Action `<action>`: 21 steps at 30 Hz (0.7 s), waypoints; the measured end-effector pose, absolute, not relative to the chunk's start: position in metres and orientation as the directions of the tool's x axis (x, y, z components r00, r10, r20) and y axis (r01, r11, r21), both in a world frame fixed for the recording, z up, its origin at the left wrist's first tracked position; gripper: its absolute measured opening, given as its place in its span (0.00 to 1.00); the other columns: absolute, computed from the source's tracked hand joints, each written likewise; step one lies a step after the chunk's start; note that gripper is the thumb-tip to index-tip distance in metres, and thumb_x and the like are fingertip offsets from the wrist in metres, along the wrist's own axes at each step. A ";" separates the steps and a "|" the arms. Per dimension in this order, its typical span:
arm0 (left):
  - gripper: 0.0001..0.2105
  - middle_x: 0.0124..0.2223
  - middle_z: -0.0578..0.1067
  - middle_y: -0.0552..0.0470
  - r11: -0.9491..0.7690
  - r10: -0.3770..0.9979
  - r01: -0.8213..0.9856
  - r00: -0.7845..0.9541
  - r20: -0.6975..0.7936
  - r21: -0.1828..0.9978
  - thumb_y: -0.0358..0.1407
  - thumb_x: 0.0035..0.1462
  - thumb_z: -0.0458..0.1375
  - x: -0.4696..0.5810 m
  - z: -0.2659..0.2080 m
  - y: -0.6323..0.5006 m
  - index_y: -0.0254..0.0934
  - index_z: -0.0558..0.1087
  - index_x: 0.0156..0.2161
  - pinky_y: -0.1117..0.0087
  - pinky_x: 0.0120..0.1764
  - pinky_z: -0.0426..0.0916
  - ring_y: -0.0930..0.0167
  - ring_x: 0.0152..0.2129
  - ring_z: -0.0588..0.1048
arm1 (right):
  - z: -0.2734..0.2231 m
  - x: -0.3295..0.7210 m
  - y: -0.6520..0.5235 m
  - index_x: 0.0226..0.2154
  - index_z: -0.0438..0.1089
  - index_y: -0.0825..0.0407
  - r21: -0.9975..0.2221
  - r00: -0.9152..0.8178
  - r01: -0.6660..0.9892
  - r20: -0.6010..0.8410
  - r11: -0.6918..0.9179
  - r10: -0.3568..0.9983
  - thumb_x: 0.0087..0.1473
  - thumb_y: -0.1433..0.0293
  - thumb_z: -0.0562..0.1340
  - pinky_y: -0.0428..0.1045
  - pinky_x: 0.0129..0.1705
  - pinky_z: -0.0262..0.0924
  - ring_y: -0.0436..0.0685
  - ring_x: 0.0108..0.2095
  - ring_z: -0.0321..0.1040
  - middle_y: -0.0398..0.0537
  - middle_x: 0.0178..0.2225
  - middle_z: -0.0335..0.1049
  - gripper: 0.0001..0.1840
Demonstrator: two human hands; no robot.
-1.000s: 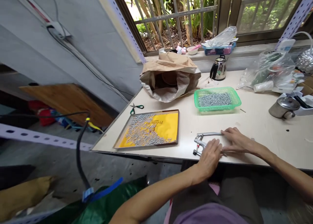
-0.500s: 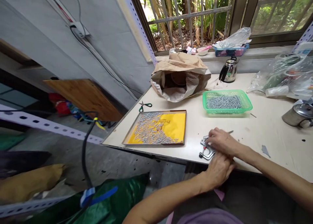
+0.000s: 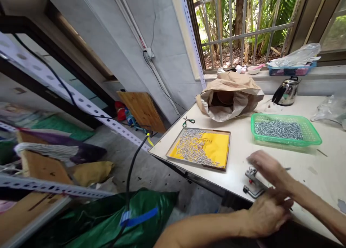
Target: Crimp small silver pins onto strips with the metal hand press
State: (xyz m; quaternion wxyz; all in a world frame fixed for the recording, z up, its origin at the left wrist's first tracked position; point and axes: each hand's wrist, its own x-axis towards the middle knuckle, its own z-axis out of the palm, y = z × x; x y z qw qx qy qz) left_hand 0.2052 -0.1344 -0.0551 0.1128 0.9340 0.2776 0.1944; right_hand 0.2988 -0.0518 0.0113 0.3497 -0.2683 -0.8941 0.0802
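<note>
A small metal clamp-like device (image 3: 253, 183) with a red part and a black knob lies near the table's front edge. Against its near end is my left hand (image 3: 269, 213), closed, with fingers curled; what they grip is mostly hidden, though a dark tip shows beyond them. Above the device hovers my right hand (image 3: 270, 168), blurred by motion, its fingers stretched toward the left and nothing visible in them. Left of the hands, a shallow tray (image 3: 228, 152) holds many small metal pins (image 3: 190, 145) on a yellow sheet (image 3: 216, 147). Similar pins fill a green plastic basket (image 3: 312, 134) behind my right hand.
Green-handled scissors (image 3: 188, 122) lie behind the tray. Farther back are an open brown paper bag (image 3: 229, 96) and a steel kettle (image 3: 289, 91). A thin pointed rod (image 3: 288, 168) sits beside my right hand. The table edge (image 3: 186, 174) runs along the front.
The view has swung left, so the table things sit farther right in the picture. My right hand has lifted off the metal device, its fingers straightening; my left hand stays by the near end.
</note>
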 end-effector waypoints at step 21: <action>0.09 0.36 0.72 0.42 -0.557 0.798 0.830 0.525 -0.295 -0.027 0.27 0.60 0.50 0.036 -0.020 -0.051 0.31 0.73 0.34 0.67 0.36 0.65 0.63 0.39 0.67 | -0.039 0.348 -0.123 0.39 0.67 0.50 -0.375 -0.523 0.781 0.043 0.499 0.851 0.60 0.68 0.50 0.47 0.28 0.61 0.53 0.28 0.68 0.47 0.33 0.66 0.11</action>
